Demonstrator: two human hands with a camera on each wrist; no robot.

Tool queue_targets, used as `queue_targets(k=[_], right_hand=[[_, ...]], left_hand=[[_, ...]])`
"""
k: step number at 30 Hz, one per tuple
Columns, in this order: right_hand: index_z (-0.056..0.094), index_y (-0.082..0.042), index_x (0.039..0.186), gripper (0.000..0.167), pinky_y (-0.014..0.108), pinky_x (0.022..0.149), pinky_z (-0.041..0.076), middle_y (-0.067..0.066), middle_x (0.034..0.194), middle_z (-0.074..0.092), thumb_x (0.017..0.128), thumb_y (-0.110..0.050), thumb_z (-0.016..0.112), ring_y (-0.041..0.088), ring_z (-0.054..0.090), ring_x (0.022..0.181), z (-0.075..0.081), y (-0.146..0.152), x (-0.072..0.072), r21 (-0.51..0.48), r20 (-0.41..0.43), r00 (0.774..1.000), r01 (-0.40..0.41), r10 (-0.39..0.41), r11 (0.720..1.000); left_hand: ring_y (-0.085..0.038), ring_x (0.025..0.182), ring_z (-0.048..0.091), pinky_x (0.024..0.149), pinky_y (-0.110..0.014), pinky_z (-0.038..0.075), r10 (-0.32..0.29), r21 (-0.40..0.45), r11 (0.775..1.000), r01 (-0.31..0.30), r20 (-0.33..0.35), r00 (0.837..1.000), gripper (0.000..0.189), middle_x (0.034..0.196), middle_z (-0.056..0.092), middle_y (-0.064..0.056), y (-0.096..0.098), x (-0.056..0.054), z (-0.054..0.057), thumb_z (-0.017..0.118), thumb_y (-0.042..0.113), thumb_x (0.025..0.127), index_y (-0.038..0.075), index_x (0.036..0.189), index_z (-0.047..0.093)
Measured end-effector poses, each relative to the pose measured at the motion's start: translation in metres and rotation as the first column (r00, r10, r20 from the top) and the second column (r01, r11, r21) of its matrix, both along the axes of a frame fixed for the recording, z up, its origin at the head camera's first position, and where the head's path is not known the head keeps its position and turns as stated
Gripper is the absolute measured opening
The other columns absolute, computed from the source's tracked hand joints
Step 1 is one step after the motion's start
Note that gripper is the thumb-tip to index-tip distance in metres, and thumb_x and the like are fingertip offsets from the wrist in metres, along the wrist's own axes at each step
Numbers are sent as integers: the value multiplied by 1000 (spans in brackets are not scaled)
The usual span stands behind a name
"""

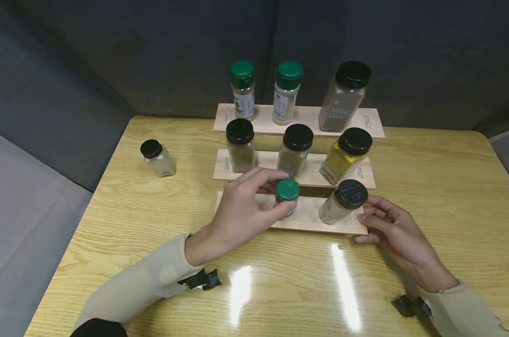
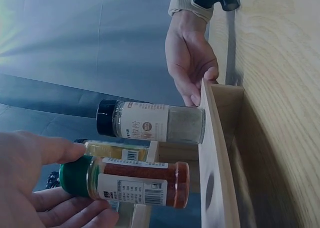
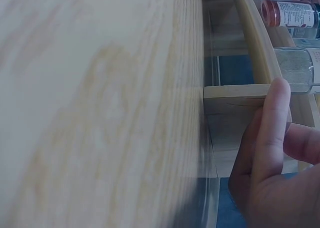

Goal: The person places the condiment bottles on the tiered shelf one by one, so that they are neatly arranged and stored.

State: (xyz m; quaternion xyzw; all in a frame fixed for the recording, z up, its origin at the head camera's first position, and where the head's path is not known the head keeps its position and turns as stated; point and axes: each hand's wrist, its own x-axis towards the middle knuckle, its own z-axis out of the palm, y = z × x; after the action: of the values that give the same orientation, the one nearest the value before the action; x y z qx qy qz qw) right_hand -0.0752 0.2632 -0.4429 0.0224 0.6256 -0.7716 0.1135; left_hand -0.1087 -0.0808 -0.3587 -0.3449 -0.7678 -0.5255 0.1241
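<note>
My left hand holds a spice jar with a green cap between thumb and fingers, over the middle of the lowest step of a three-step wooden spice rack. Red powder and a barcode label show on the jar in the left wrist view, its base close above the board. At that step's right end, my right hand grips the rack's edge, with a finger along the board's corner. Beside it on the same step stands a black-capped shaker jar with a pale label.
On the middle step are three black-capped jars, the right one yellow. The top step bears two green-capped shakers and a tall black pepper jar. A small black-capped jar stands on the table left of the rack. Dark partitions rise behind.
</note>
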Motion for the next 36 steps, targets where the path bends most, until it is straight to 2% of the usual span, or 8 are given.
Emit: queue_targets(k=[10, 17, 20, 27, 36], right_hand=[[70, -14, 129, 40, 38, 73, 71, 7, 108, 65, 107, 16, 55, 15, 68, 96, 0, 1, 0, -25, 5, 1000, 23, -23, 999], [68, -14, 129, 40, 39, 74, 71, 6, 109, 65, 107, 17, 54, 15, 68, 96, 0, 0, 1, -30, 14, 1000, 25, -25, 999], [68, -14, 129, 39, 38, 74, 71, 6, 109, 65, 107, 15, 55, 15, 67, 96, 1, 0, 1, -13, 14, 1000, 25, -25, 1000], [69, -14, 128, 39, 37, 73, 71, 7, 109, 65, 107, 15, 56, 14, 67, 96, 2, 0, 0, -11, 18, 1000, 26, -26, 1000], [69, -15, 129, 39, 37, 73, 71, 7, 109, 65, 107, 16, 56, 14, 68, 96, 2, 0, 0, -15, 18, 1000, 25, -25, 1000]], left_hand=[[-20, 94, 74, 88, -24, 66, 24, -46, 999, -23, 19, 1000, 44, 109, 73, -11, 4, 0, -5, 93, 5, 86, -3, 123, 71], [-21, 95, 74, 88, -34, 69, 35, -77, 997, -32, 35, 999, 43, 111, 74, -11, 6, 0, -7, 93, 4, 87, -3, 123, 71], [-22, 95, 74, 88, -34, 69, 39, -84, 996, -36, 32, 999, 43, 110, 73, -11, 7, 0, -7, 93, 3, 87, -4, 123, 71], [-21, 95, 73, 89, -28, 67, 43, -95, 995, -42, 6, 999, 42, 107, 73, -10, 7, -2, -11, 92, 4, 88, -3, 123, 71], [-19, 99, 74, 94, -22, 63, 57, -112, 992, -56, 8, 998, 47, 111, 73, -9, 5, -3, -13, 93, 9, 88, -1, 127, 70]])
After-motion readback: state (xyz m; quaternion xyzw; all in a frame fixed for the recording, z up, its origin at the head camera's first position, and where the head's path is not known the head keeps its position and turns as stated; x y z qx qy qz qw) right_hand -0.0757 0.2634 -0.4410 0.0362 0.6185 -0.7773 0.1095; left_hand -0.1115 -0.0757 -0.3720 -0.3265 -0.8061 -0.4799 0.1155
